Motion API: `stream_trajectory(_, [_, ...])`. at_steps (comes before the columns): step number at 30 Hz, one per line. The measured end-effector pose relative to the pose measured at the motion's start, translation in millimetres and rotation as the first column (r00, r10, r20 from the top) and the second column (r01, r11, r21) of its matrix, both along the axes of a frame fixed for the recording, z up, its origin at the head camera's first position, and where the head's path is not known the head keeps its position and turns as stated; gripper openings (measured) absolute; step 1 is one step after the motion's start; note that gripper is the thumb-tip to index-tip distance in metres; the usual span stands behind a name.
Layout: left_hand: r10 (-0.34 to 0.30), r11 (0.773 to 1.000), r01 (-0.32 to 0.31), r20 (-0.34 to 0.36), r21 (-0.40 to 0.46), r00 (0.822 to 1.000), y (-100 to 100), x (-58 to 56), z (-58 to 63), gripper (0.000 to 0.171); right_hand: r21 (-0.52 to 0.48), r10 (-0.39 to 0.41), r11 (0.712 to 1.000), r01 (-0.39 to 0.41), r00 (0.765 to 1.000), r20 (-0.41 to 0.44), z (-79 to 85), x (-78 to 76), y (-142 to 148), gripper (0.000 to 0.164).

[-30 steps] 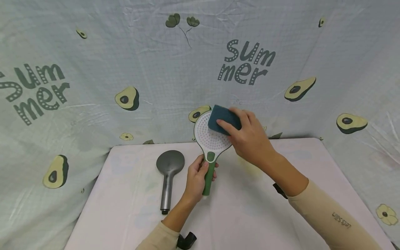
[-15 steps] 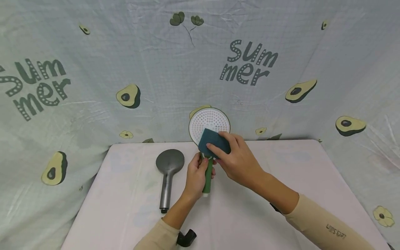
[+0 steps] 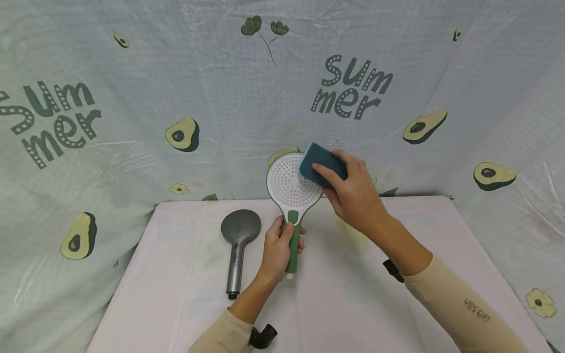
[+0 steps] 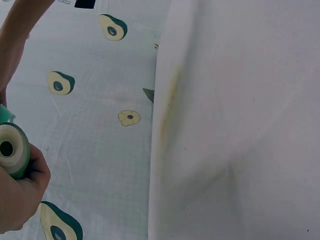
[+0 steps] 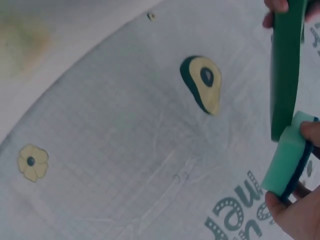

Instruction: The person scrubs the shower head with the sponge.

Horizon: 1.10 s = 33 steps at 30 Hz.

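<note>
My left hand (image 3: 277,250) grips the green handle of a white-faced shower head (image 3: 293,184), held upright above the table with its nozzle face toward me. In the left wrist view the handle's round end shows a dark hole, with the left hand (image 4: 22,195) curled about it. My right hand (image 3: 355,193) pinches a sponge (image 3: 324,164), dark blue on one side and light green on the other, at the upper right of the nozzle face. From the right wrist view, the sponge's light green side (image 5: 285,160) meets the edge of the green shower head back (image 5: 287,75).
A grey shower head (image 3: 238,245) lies on the pale pink table (image 3: 190,314), left of my left hand. Black wrist straps (image 3: 263,337) show at both forearms. A hanging cloth (image 3: 247,98) printed with avocados rises behind the table.
The sponge went from the upper right of the nozzle face down to the neck, then back to the upper right. The held shower head shifted slightly left; the grey one stayed put.
</note>
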<state>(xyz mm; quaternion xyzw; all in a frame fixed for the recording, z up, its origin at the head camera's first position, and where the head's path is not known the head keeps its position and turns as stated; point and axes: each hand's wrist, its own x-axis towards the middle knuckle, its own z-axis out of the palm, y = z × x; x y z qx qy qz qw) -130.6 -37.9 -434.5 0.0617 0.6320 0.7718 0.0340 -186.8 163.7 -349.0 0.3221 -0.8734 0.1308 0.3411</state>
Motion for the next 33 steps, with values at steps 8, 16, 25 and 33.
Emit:
stream_trajectory(8, [0.023,1.000,-0.023,-0.021,-0.022,1.000,-1,-0.6,1.2,0.029,0.107,-0.002,0.994,0.005,1.000,-0.025,-6.0,9.2,-10,0.053])
stream_trajectory(16, [0.034,0.999,-0.035,-0.055,-0.028,0.998,-2,-3.4,0.0,0.027,0.159,0.120,0.980,-0.123,0.992,0.029,-35.5,35.4,-27,0.057])
stream_trajectory(25, [-0.001,1.000,0.001,0.006,0.030,1.000,0,-2.9,-0.4,0.029,0.051,0.050,0.997,-0.051,0.999,0.019,4.7,10.9,-11,0.054])
stream_trajectory(33, [-0.060,0.997,0.061,0.005,-0.057,0.998,3,-2.3,-7.0,0.047,-0.118,0.028,0.993,-0.015,0.994,0.108,22.0,-8.7,-1,0.053])
